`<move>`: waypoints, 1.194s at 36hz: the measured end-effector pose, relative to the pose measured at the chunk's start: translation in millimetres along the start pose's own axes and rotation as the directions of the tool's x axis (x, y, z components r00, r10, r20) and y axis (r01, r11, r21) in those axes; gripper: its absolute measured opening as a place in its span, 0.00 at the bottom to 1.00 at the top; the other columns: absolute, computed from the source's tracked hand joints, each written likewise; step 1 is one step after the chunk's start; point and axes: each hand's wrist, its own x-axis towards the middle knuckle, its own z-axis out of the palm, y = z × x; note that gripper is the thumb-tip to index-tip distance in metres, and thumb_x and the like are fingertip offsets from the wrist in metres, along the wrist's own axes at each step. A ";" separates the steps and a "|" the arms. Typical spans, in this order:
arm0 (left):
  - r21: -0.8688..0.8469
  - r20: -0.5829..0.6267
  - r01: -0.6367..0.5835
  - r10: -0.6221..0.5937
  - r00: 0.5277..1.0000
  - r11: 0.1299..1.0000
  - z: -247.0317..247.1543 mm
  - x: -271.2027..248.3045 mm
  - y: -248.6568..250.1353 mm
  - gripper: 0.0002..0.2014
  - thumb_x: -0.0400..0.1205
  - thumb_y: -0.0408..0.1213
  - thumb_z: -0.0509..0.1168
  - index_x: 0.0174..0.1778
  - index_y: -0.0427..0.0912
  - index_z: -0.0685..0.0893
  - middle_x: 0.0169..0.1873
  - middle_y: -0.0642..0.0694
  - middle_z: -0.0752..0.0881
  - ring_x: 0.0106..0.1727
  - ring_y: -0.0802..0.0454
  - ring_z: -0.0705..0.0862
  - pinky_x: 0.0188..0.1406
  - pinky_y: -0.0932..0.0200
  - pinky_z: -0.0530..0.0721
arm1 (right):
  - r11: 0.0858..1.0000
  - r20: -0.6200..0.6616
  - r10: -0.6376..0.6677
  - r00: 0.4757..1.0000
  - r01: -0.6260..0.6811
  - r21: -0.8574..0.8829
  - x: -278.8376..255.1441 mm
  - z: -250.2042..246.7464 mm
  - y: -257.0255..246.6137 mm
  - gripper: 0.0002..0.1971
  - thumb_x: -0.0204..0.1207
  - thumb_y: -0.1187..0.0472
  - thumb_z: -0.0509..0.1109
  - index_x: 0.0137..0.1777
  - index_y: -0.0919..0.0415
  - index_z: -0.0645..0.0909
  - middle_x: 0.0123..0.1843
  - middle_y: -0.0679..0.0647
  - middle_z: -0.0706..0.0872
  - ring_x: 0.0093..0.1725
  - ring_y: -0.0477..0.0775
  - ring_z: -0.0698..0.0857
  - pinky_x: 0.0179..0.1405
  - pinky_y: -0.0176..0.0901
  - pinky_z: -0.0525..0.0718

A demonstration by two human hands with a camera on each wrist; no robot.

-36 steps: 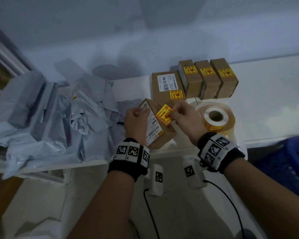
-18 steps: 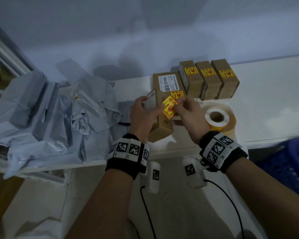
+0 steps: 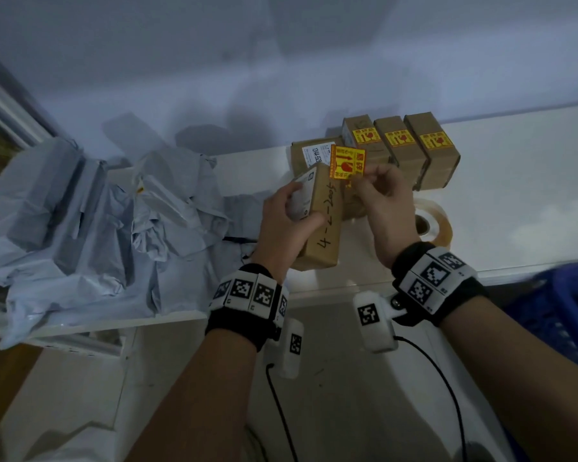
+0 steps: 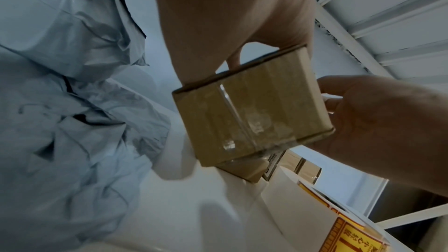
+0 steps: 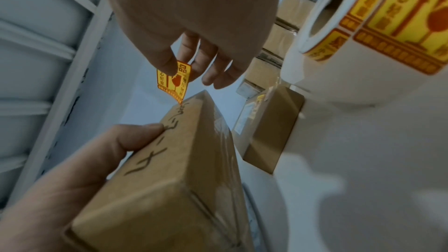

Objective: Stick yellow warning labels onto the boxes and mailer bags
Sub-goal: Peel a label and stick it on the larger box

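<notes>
My left hand (image 3: 286,213) grips a small brown cardboard box (image 3: 324,221) above the white table, its handwritten side facing up and its white shipping label under my fingers. In the left wrist view the box (image 4: 252,106) shows its taped end. My right hand (image 3: 379,195) pinches a yellow warning label (image 3: 347,161) by one edge, held up just over the far end of the box. In the right wrist view the label (image 5: 174,81) hangs from thumb and forefinger, its lower corner close to the box (image 5: 179,170) top.
Three labelled boxes (image 3: 401,145) stand in a row at the back, with a flat labelled box (image 3: 309,155) beside them. The label roll (image 3: 431,225) lies right of my right hand. A heap of grey mailer bags (image 3: 90,221) fills the left. A blue basket (image 3: 561,315) sits lower right.
My left hand has turned the box so the handwritten side faces up. My right hand has lifted the label off the box side and now holds it above the far end.
</notes>
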 end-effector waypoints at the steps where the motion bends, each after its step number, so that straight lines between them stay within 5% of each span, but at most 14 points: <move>1: -0.005 0.001 -0.005 0.005 1.000 1.000 -0.4 -0.5 0.4 0.38 0.65 0.48 0.72 0.75 0.52 0.74 0.70 0.46 0.73 0.71 0.53 0.75 0.70 0.48 0.80 | 1.000 -0.006 -0.029 1.000 0.028 -0.012 -0.2 0.5 -1.5 0.04 0.76 0.61 0.70 0.48 0.55 0.79 0.47 0.56 0.84 0.47 0.51 0.83 0.50 0.50 0.83; 6: -0.050 0.022 -0.046 0.047 0.999 0.998 -4.3 2.6 -5.2 0.28 0.78 0.34 0.73 0.74 0.49 0.74 0.66 0.48 0.77 0.62 0.60 0.79 0.44 0.72 0.82 | 0.991 -0.048 -0.083 0.995 0.078 -0.108 1.5 0.2 -0.2 0.03 0.74 0.54 0.70 0.42 0.48 0.78 0.50 0.58 0.85 0.50 0.56 0.83 0.54 0.56 0.83; 10: -0.077 0.049 -0.070 0.074 0.996 0.995 -4.7 3.2 -5.2 0.25 0.80 0.28 0.70 0.72 0.48 0.74 0.62 0.49 0.78 0.56 0.64 0.80 0.36 0.79 0.81 | 0.990 -0.072 -0.082 0.994 0.072 -0.123 3.8 -1.2 0.1 0.06 0.78 0.58 0.69 0.42 0.46 0.76 0.51 0.56 0.83 0.48 0.49 0.82 0.50 0.46 0.81; 15: -0.127 0.040 -0.051 0.057 0.998 0.991 -2.9 0.8 -2.8 0.27 0.78 0.33 0.72 0.73 0.49 0.74 0.65 0.48 0.79 0.61 0.57 0.82 0.42 0.70 0.85 | 0.995 -0.076 -0.015 0.997 0.007 -0.100 6.6 -3.1 7.3 0.07 0.80 0.63 0.67 0.44 0.50 0.75 0.42 0.50 0.81 0.39 0.40 0.82 0.46 0.46 0.82; 19: -0.165 0.040 -0.034 0.041 0.998 0.986 -2.3 1.1 -3.9 0.27 0.80 0.32 0.71 0.75 0.47 0.73 0.69 0.45 0.78 0.58 0.60 0.83 0.38 0.72 0.85 | 0.994 -0.065 0.052 0.997 -0.058 -0.089 5.2 -1.4 14.5 0.04 0.72 0.54 0.68 0.45 0.48 0.76 0.52 0.59 0.86 0.51 0.61 0.88 0.55 0.67 0.87; 21: -0.183 0.047 -0.018 0.027 0.999 0.983 -2.1 1.2 -5.2 0.32 0.74 0.39 0.73 0.76 0.46 0.73 0.71 0.45 0.78 0.60 0.58 0.84 0.41 0.70 0.86 | 0.996 -0.075 0.068 0.995 -0.072 -0.048 6.0 -1.9 16.7 0.04 0.72 0.54 0.68 0.44 0.47 0.75 0.55 0.62 0.86 0.53 0.63 0.89 0.54 0.70 0.86; 25: -0.198 0.089 0.026 -0.009 0.996 0.980 -0.5 -1.0 -3.4 0.37 0.70 0.45 0.73 0.78 0.45 0.74 0.70 0.46 0.82 0.64 0.49 0.86 0.56 0.50 0.90 | 0.991 -0.076 0.136 0.988 -0.135 0.018 6.2 -3.2 10.6 0.04 0.75 0.53 0.65 0.46 0.43 0.72 0.59 0.63 0.84 0.54 0.63 0.89 0.54 0.73 0.86; 31: -0.168 0.139 0.007 0.017 0.990 0.986 4.0 -3.9 1.0 0.41 0.66 0.51 0.74 0.78 0.47 0.77 0.71 0.46 0.82 0.68 0.47 0.84 0.67 0.41 0.85 | 0.980 -0.038 0.181 0.983 -0.177 0.087 2.3 -0.8 9.4 0.07 0.86 0.61 0.58 0.49 0.51 0.63 0.51 0.59 0.82 0.45 0.57 0.88 0.40 0.51 0.87; 33: -0.170 0.160 0.003 0.025 0.987 0.985 3.1 -3.4 1.0 0.37 0.70 0.47 0.73 0.79 0.48 0.76 0.71 0.45 0.82 0.67 0.47 0.85 0.67 0.41 0.85 | 0.980 -0.062 0.190 0.980 -0.185 0.079 3.2 -1.0 8.8 0.07 0.85 0.60 0.59 0.49 0.50 0.64 0.49 0.56 0.83 0.46 0.59 0.87 0.41 0.55 0.89; 37: -0.167 0.173 0.002 0.027 0.984 0.986 -1.6 0.4 -1.2 0.32 0.73 0.38 0.66 0.78 0.52 0.78 0.71 0.45 0.83 0.67 0.47 0.85 0.64 0.48 0.86 | 0.982 -0.169 0.187 0.968 -0.181 0.050 12.2 -5.2 13.3 0.08 0.74 0.51 0.64 0.50 0.47 0.68 0.57 0.66 0.85 0.54 0.73 0.87 0.50 0.78 0.85; 41: -0.194 0.135 -0.039 0.066 0.989 0.980 -1.7 2.0 -6.9 0.28 0.76 0.21 0.60 0.70 0.48 0.85 0.74 0.44 0.79 0.73 0.47 0.80 0.60 0.55 0.86 | 0.981 -0.228 0.190 0.955 -0.178 0.073 17.8 -8.0 13.7 0.14 0.69 0.51 0.62 0.54 0.52 0.68 0.58 0.67 0.84 0.55 0.72 0.86 0.51 0.79 0.83; 43: -0.232 0.115 -0.048 0.077 0.990 0.971 -1.0 0.0 -4.0 0.30 0.76 0.12 0.54 0.68 0.40 0.84 0.69 0.48 0.81 0.65 0.59 0.83 0.53 0.64 0.86 | 0.978 -0.225 0.206 0.952 -0.193 0.079 15.8 -6.9 10.9 0.11 0.70 0.53 0.61 0.52 0.51 0.68 0.56 0.66 0.84 0.55 0.71 0.86 0.51 0.79 0.83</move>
